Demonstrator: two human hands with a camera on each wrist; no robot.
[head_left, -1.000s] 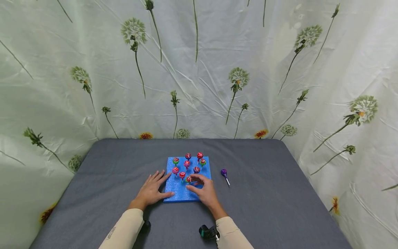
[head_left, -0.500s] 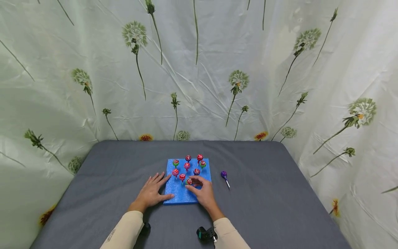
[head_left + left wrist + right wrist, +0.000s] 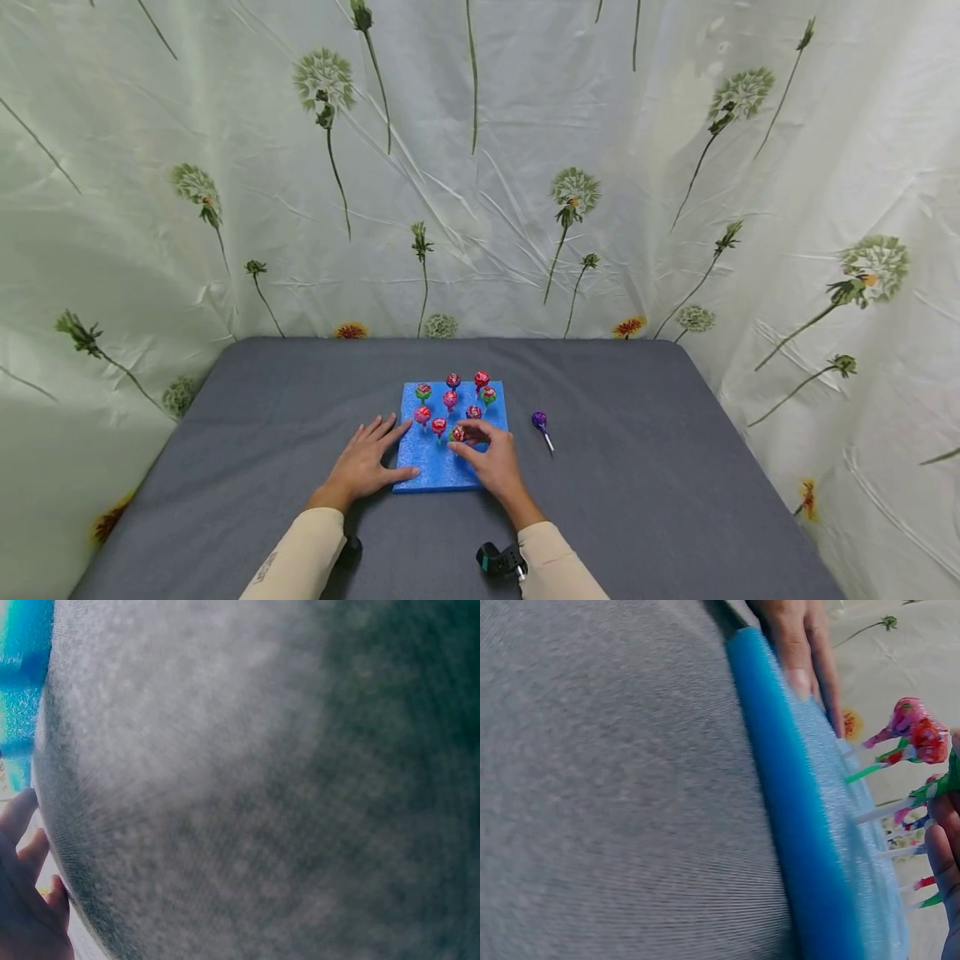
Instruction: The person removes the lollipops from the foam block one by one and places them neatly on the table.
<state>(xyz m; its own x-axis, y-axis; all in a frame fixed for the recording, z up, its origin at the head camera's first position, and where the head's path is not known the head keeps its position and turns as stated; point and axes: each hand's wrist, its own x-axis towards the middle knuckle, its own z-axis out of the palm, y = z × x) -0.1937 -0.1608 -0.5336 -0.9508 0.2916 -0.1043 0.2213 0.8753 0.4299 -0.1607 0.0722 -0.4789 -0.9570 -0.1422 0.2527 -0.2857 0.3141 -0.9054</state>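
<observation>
Right hand (image 3: 491, 458) pinches a lollipop (image 3: 457, 433) standing in the foam block (image 3: 438, 471); left hand (image 3: 367, 462) lies flat, steadying it.

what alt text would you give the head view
A person's right hand pinches a lollipop standing in a blue foam block that holds several more, while the left hand rests flat on the block's edge. One purple lollipop lies on the grey table.

Flat square blue foam board (image 3: 438, 467) lies mid-bench, approx. square to the edge. Red-wrapped lollipop w/ green stick (image 3: 457, 433) stands upright, stuck in board's front-centre area, nearest of several. Wrapper crinkled, red w/ light print. Stick base pushed into foam; in right-wrist view sticks show as thin pegs.
</observation>
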